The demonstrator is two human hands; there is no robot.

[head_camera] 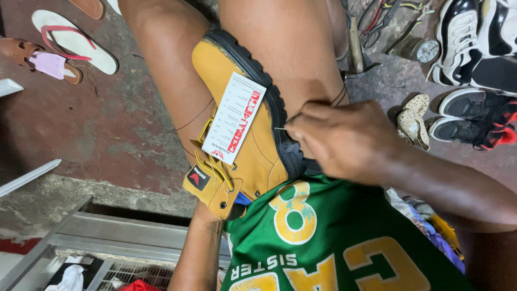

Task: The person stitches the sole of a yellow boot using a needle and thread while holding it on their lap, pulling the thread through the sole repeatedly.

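Flip-flop [75,42]: white with pink straps, on the reddish concrete floor [107,124] at upper left, beside a brown sandal [32,56].
Metal crate [107,237]: grey-framed, at lower left; a white cloth [70,277] and something red [141,285] lie in it, the rest unclear.
Left hand: forearm [199,248] runs up under the boot; the hand itself is hidden behind it, so whether its fingers are open or closed cannot be told.
Boot [245,134]: tan-yellow leather work boot with a thick black lugged sole, yellow laces, a padded collar and a small black patch on the tongue; it is clamped between the person's bare knees, sole toward the right thigh.
Tag [234,118]: white card with red print, lying on the boot's side.
Right hand [344,140]: fingers [301,126] pinched closed on a thin needle [280,129] at the sole's edge; dark thread [340,97] loops off nearby.
Jersey [328,242]: green with yellow characters, below the boot.
Hammer [355,48]: on the floor at upper right, near pliers [385,19].
Shoes: black, white and red sneakers [474,116] at far right.
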